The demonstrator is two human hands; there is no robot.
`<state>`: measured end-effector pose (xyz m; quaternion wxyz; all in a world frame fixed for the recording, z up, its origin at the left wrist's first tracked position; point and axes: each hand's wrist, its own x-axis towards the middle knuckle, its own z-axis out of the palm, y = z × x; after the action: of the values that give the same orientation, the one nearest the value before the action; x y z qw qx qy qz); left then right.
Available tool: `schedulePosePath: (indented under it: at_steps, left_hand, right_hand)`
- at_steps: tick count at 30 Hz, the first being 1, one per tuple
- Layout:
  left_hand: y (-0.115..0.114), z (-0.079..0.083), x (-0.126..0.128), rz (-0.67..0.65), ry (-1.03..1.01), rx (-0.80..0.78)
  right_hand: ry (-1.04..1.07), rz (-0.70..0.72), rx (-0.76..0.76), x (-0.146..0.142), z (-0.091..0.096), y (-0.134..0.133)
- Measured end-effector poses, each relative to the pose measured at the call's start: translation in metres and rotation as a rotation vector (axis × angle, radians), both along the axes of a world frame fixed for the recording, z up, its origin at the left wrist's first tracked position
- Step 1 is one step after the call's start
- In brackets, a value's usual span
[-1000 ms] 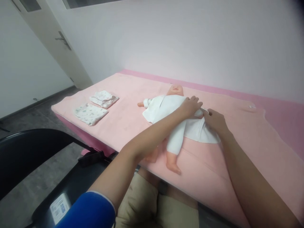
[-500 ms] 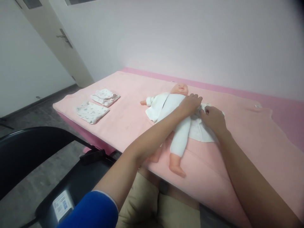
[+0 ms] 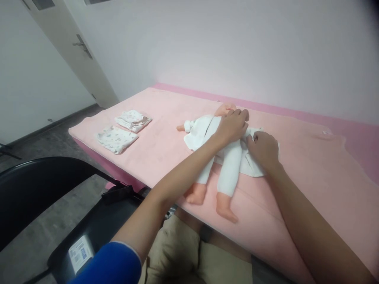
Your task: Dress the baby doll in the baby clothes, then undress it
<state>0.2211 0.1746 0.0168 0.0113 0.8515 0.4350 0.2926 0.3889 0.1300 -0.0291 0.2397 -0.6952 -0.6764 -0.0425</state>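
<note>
A baby doll (image 3: 229,169) in white clothes lies on its back on the pink-covered table, its bare feet towards me. A white baby top (image 3: 253,167) is spread open at its sides, with one sleeve on the doll's arm at the left. My left hand (image 3: 232,127) lies over the doll's upper chest with bent fingers; what is under the fingertips is hidden. Beside the doll, on the right, my right hand (image 3: 263,149) pinches the white cloth of the top with thumb and curled fingers. The doll's other arm is hidden between my hands.
Two folded printed baby garments, one nearer (image 3: 117,140) and one farther (image 3: 133,119), lie on the table (image 3: 166,157) at the left. A black chair (image 3: 97,221) with a white labelled box (image 3: 80,253) stands at the front left. A wall runs behind the table.
My left hand has shifted left over the doll's chest, its fingers more bent. The doll's legs have moved slightly right. My right hand stays at the top, almost unmoved.
</note>
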Motion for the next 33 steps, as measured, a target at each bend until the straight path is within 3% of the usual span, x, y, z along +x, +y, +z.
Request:
schedulePosePath:
  at_steps: [4, 8, 11, 14, 18, 22, 25, 28, 30, 33]
  left_hand:
    - [-0.01, -0.01, -0.033, -0.101, 0.141, 0.022]
    - [-0.01, -0.023, -0.031, -0.09, 0.101, -0.009]
    - [-0.011, -0.022, -0.025, -0.07, 0.053, -0.01]
    - [-0.015, -0.014, -0.037, -0.142, -0.016, -0.04]
    - [-0.015, -0.006, -0.091, -0.198, -0.143, -0.107]
    - [0.008, -0.009, -0.167, 0.044, -0.204, -0.187]
    - [0.031, -0.012, -0.209, 0.142, -0.126, -0.443]
    - [0.044, -0.01, -0.226, 0.04, 0.029, -0.639]
    - [0.047, -0.01, -0.227, -0.023, 0.097, -0.632]
    - [0.05, -0.012, -0.222, -0.045, 0.112, -0.535]
  right_hand:
    - [0.032, -0.047, -0.001, -0.002, -0.001, 0.003]
    - [0.006, -0.027, -0.035, -0.011, 0.0, 0.023]
    - [-0.01, 0.023, -0.049, -0.022, 0.006, 0.038]
    - [0.04, 0.063, -0.078, -0.024, 0.017, 0.039]
    - [0.229, 0.16, -0.117, 0.005, 0.03, 0.019]
    - [0.341, 0.146, -0.056, 0.061, 0.026, 0.004]
    - [0.362, 0.155, -0.192, 0.089, 0.021, 0.002]
    - [0.316, 0.327, -0.393, 0.089, 0.021, 0.001]
    - [0.253, 0.403, -0.459, 0.078, 0.022, 0.0]
    - [0.208, 0.311, -0.396, 0.065, 0.022, 0.001]
